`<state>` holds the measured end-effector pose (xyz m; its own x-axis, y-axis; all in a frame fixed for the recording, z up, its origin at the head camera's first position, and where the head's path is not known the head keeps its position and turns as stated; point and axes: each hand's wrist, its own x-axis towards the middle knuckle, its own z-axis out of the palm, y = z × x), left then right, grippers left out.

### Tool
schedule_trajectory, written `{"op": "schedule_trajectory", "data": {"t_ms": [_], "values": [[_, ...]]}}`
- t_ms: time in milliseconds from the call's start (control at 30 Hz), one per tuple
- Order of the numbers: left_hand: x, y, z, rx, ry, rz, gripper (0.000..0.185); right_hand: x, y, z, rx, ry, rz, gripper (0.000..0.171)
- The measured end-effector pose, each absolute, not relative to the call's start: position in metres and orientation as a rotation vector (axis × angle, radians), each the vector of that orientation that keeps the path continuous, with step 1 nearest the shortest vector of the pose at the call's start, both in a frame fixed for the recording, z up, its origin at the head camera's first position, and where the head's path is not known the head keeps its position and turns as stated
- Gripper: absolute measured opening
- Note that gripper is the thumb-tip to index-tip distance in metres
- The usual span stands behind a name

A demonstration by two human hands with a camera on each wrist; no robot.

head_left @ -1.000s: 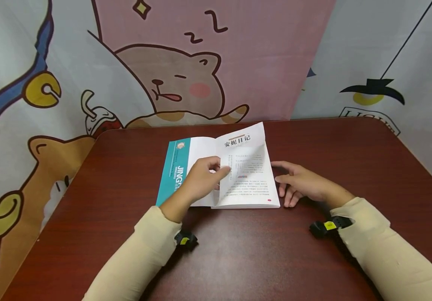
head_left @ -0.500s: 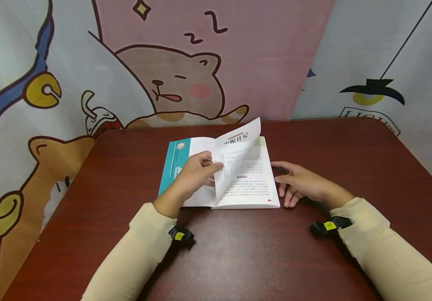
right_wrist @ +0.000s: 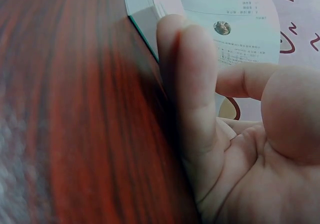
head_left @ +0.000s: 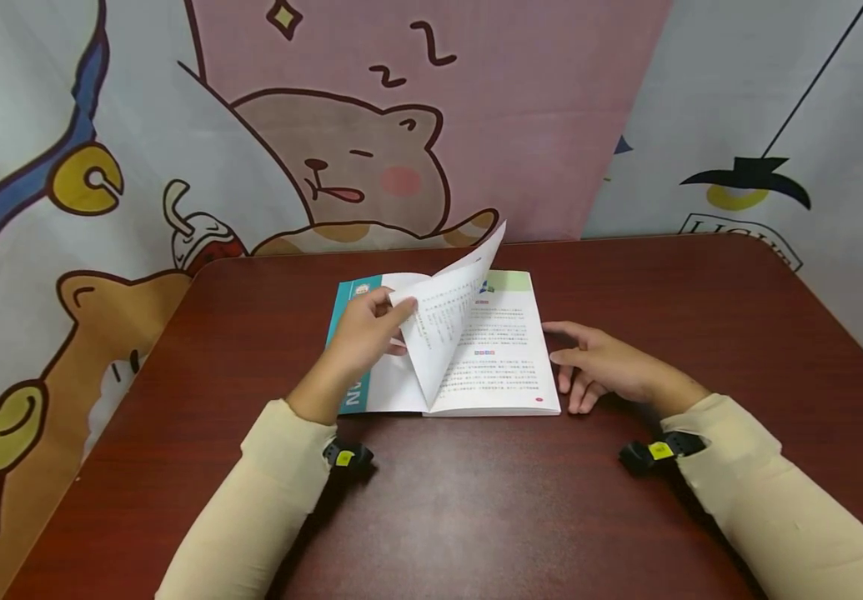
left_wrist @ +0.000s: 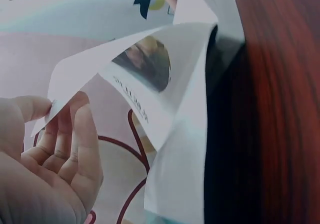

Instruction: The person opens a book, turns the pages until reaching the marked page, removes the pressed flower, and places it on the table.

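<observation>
Left hand (head_left: 362, 333): pinching the free edge of one page (head_left: 442, 321) between thumb and fingers; other fingers loosely curled, not closed into a fist.
Left fingers (left_wrist: 67, 134): seen from the left wrist view, bent gently behind the corner of the paper, thumb tip pressing the sheet from the near side.
Left hand pose: raised a little above the left half of the book (head_left: 446, 342), wrist low, forearm in a beige sleeve (head_left: 251, 508) coming from the near left edge of the table (head_left: 176, 350).
Page: lifted and curved, standing almost upright over the spine, printed text visible on the side facing right.
Right hand (head_left: 604, 362): nearly fully open, fingers straight and a little spread, holding nothing.
Right fingers (right_wrist: 192, 91): in the right wrist view, lying flat on the wood beside the outer edge of the book; touching the edge or only just beside it, cannot tell.
Right hand pose: palm down on the table, to the right of the book, thumb pointing toward the page block, forearm coming in from the near right.
Book: lying open and flat near the middle of the dark red table, toward the far side; teal cover (head_left: 348, 312) showing under the left hand, white text page on the right.
Wrist cameras: small black units with a yellow mark, one under each forearm, left (head_left: 347, 456) and right (head_left: 652, 452).
Backdrop (head_left: 356, 158): cartoon cloth hanging behind the table.
</observation>
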<state>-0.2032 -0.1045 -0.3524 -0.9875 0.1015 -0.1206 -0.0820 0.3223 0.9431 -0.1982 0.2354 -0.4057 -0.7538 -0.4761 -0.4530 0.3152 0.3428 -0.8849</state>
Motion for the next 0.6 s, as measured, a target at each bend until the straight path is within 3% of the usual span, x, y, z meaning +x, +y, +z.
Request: {"op": "schedule_trajectory", "data": {"t_ms": [600], "values": [[-0.22, -0.155, -0.359, 0.024, 2.505, 1.425, 0.029, -0.199, 0.235, -0.407, -0.136, 1.934, -1.468, 0.067]]}}
